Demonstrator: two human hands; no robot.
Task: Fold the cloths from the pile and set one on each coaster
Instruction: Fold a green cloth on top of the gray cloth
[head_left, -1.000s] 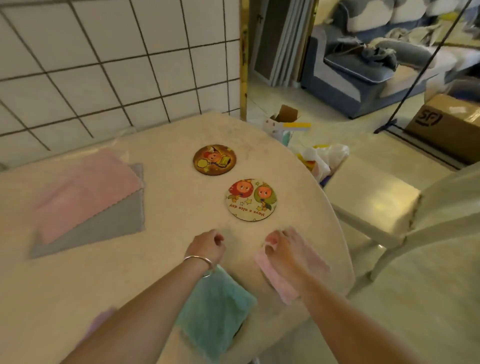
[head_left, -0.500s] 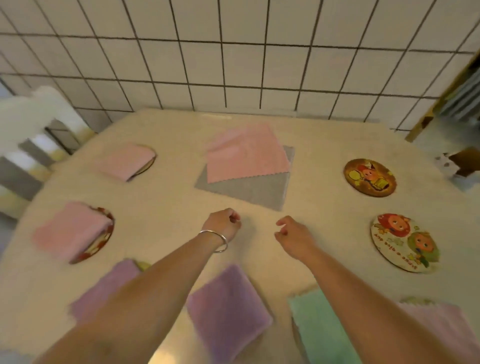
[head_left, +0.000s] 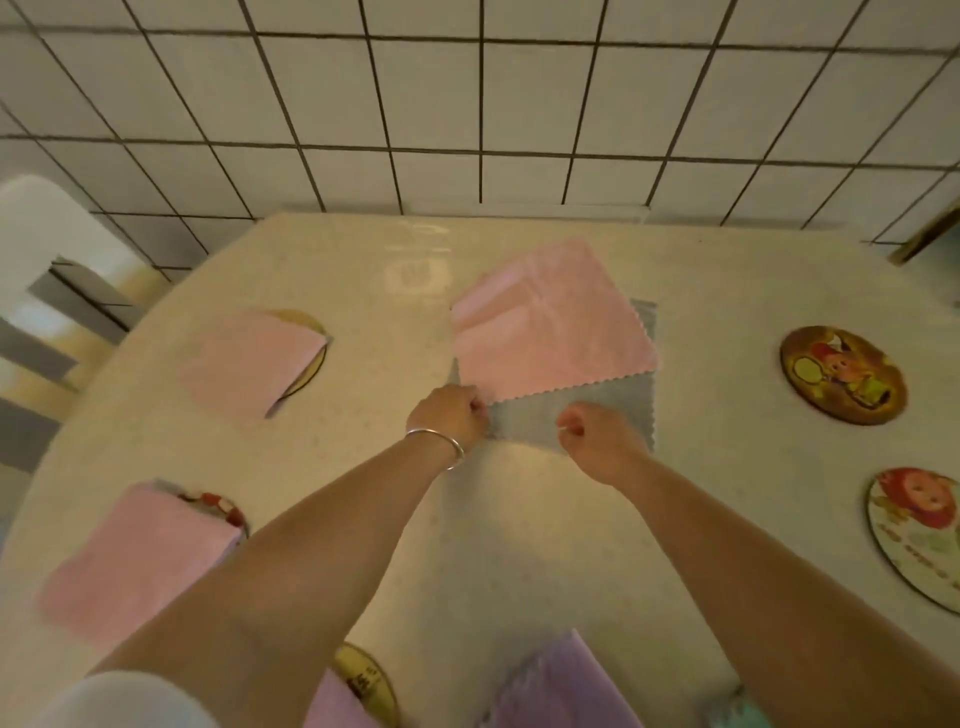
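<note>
In the middle of the table lies the pile: a flat pink cloth on top of a grey cloth. My left hand, with a bracelet on the wrist, has its curled fingers at the pink cloth's near left corner; the fingertips are hidden. My right hand hovers with curled fingers over the grey cloth's near edge and holds nothing that I can see. Two bare coasters lie at the right, a brown one and a white one.
Folded pink cloths cover two coasters on the left. Along the near edge sit a purple cloth, another coaster and a teal corner. A white chair stands at the left, and a tiled wall is behind.
My view swung left from the right end of the table to the pile. Both hands left the folded cloth at the near edge and reached forward to the pile.
</note>
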